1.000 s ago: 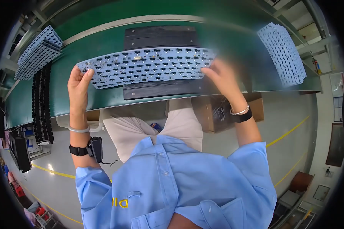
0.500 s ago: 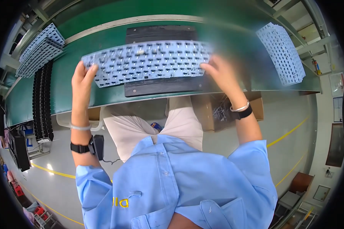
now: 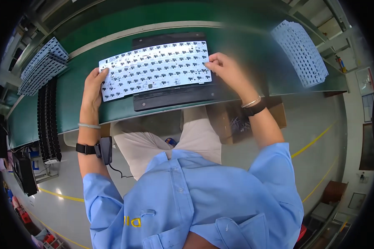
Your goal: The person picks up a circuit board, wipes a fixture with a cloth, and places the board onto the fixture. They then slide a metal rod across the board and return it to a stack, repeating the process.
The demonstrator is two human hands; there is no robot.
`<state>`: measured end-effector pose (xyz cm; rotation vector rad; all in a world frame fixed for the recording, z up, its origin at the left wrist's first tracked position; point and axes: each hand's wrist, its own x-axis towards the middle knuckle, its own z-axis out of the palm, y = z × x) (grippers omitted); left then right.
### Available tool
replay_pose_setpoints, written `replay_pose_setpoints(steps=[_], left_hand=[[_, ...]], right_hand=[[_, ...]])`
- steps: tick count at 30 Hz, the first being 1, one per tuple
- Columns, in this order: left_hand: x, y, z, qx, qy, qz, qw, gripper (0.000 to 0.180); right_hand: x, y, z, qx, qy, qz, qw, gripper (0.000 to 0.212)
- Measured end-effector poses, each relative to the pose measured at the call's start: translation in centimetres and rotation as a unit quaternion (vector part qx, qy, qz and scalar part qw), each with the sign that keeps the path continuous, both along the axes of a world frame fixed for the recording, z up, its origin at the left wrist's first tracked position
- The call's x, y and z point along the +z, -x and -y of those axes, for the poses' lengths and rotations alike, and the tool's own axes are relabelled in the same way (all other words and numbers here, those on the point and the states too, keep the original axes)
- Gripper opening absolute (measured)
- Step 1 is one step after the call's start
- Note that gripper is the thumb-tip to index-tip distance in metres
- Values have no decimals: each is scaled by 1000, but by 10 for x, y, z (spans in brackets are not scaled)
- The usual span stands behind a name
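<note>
A white keyboard circuit board (image 3: 156, 70), dotted with rows of small dark parts, lies flat over a black keyboard base tray (image 3: 170, 97) on the green table (image 3: 245, 37); the tray's front edge and its far rim show beyond the board, the rest is covered; the board sits slightly tilted, its left end lower in the view than its right.

The left hand (image 3: 93, 89) is at the board's left short edge; its fingers curl up to that edge and the fingertips touch the corner, so its grip is closed lightly on the board's end (how far the thumb goes under cannot be told). The right hand (image 3: 226, 70) is at the opposite short edge; its fingers are bent and pinch the board's right end near the upper corner, the grip closed on the board. The board thus spans the whole gap between the two hands, held at both ends.

On the left wrist sit a thin bracelet and a black strap with a small box and a cable; the right wrist carries a bangle and a dark band.

A stack of similar white boards (image 3: 43, 66) lies at the table's far left, well apart from the hands; another stack of white boards (image 3: 301, 52) lies at the far right; black trays (image 3: 50, 120) stand in a row to the left.
</note>
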<state>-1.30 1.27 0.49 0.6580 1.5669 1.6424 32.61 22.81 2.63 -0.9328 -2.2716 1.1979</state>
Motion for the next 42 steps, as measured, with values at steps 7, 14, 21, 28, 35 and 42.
replay_pose_setpoints(steps=[7,14,21,28,35,42], left_hand=[[2,-12,-3,8,-83,70,994,18],[17,-27,-7,8,-132,96,987,20],[23,-43,-4,-14,-145,106,984,24],[20,-69,16,-60,-125,168,976,33],[17,-48,47,22,-179,124,976,38],[-20,1,80,110,-243,97,959,35]], right_hand=[[15,-14,7,-53,54,-74,994,33],[30,-21,35,-105,260,-188,941,30],[36,-23,47,-100,250,-293,917,19],[59,-69,78,-48,176,-230,956,11],[43,-194,70,-180,17,-10,983,14],[44,-217,26,-176,-178,143,957,33]])
